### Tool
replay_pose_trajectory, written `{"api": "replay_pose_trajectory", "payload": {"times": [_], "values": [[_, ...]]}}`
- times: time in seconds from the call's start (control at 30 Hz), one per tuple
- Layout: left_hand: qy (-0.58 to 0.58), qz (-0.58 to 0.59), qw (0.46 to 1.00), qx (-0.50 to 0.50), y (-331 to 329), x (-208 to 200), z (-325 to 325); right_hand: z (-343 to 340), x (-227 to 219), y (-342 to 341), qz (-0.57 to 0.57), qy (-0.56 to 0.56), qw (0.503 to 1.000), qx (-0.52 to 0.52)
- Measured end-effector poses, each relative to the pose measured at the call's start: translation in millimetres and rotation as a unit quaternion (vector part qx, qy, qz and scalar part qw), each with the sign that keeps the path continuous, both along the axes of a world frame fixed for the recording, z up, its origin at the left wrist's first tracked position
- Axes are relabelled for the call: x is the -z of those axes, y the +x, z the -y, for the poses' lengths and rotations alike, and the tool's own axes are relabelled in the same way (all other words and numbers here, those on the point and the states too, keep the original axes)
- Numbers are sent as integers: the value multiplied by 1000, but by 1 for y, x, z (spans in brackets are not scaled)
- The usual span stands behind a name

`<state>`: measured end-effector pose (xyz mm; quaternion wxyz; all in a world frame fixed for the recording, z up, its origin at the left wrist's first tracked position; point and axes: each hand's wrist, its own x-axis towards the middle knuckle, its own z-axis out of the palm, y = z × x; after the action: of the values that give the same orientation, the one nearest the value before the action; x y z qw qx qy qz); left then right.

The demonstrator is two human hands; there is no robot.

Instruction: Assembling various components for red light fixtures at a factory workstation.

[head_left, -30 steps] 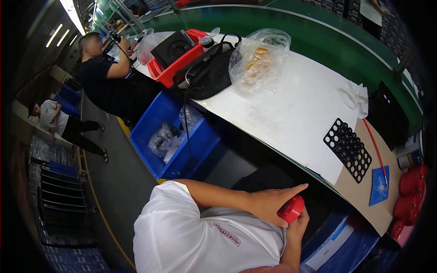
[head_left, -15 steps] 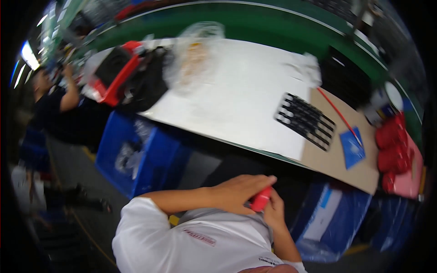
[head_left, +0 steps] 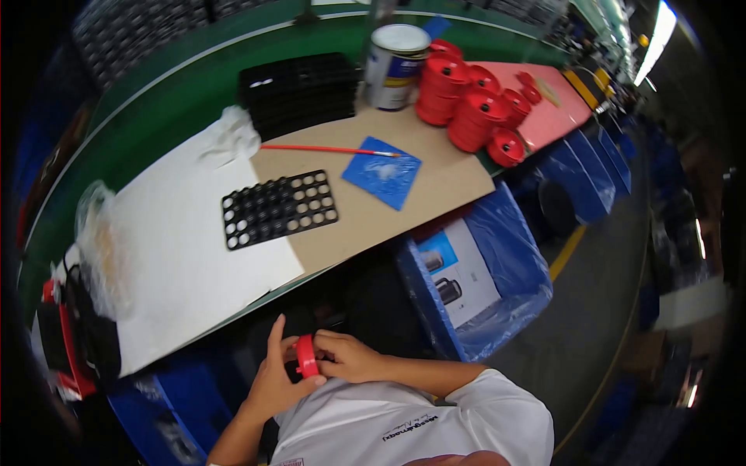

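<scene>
Close in front of my body, beyond the table's near edge, I hold a red round plastic part (head_left: 306,356) that is seen edge-on. My left hand (head_left: 273,382) grips it from the left, thumb along its lower side and one finger stretched up. On the other side my right hand (head_left: 348,358) closes on it with bent fingers. Its face is hidden from this angle. On the table ahead lies a black tray (head_left: 280,208) with rows of round pockets, several of them showing pale discs.
Stacked red round parts (head_left: 476,122) stand at the far right beside a paint can (head_left: 397,66). A red brush (head_left: 330,148) rests across a blue sheet (head_left: 381,175). Black trays (head_left: 299,92) are piled behind. A lined blue bin (head_left: 497,256) stands below the table's edge.
My view has swung to the right, bringing the red stacks and blue bin further in. The red part has turned edge-on between my hands, and my left hand no longer covers its top.
</scene>
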<state>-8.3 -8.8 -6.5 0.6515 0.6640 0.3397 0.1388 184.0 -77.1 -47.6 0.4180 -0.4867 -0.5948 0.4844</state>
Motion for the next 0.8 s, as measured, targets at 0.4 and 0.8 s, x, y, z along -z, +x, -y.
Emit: {"api": "replay_pose_trajectory", "payload": {"times": [0.4, 0.8], "values": [[290, -86, 949, 90, 13, -24, -3, 1, 0, 4, -393, -320, 862, -7], [125, -17, 990, 69, 12, -15, -2, 5, 22, -4, -260, -124, 957, 29]]}}
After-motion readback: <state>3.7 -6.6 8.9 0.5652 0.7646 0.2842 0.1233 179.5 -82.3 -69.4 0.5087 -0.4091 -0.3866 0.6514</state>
